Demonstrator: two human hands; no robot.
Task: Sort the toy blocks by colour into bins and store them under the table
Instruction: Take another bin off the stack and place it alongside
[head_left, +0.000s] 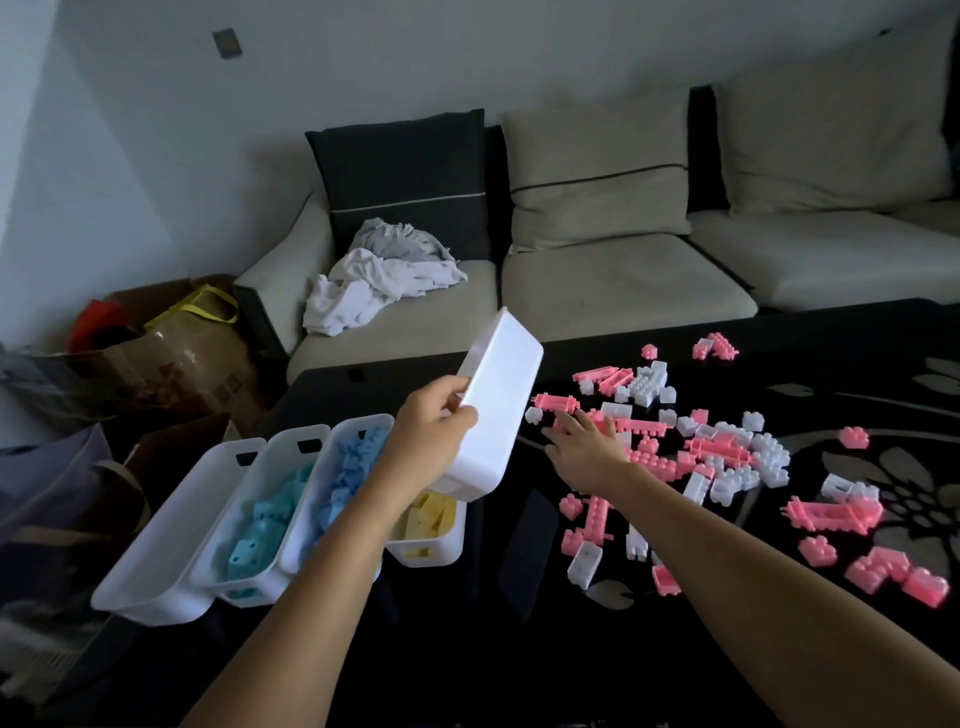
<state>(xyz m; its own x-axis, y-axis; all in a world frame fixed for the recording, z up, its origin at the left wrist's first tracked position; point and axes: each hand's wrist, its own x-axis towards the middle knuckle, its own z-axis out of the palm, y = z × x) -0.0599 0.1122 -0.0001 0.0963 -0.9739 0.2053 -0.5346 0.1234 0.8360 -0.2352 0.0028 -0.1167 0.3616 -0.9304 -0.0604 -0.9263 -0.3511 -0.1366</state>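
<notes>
**Five bins: four on the table, one in my left hand**

Nearest row, left part of the black table: four white bins side by side, touching.
- leftmost bin: only its white inside shows
- second bin: teal blocks
- third bin: blue blocks
- fourth bin: yellow blocks, partly hidden by my left forearm

The fifth bin is off the table. My left hand grips its rim, fingers curled over the edge. It's tilted with its base toward me, so I can't tell what's inside. It hangs above the yellow bin's far end.

My right hand is flat with fingers spread, holding nothing, resting on the near-left edge of the loose pile.

The pink and white blocks are unsorted, spread over the middle and right of the table. Two colours, too many pieces to count reliably.

Behind the table is a sofa with three back cushions, one dark and two beige. One heap of white and grey cloth lies on its left seat. Brown paper bags stand on the floor to the left.
</notes>
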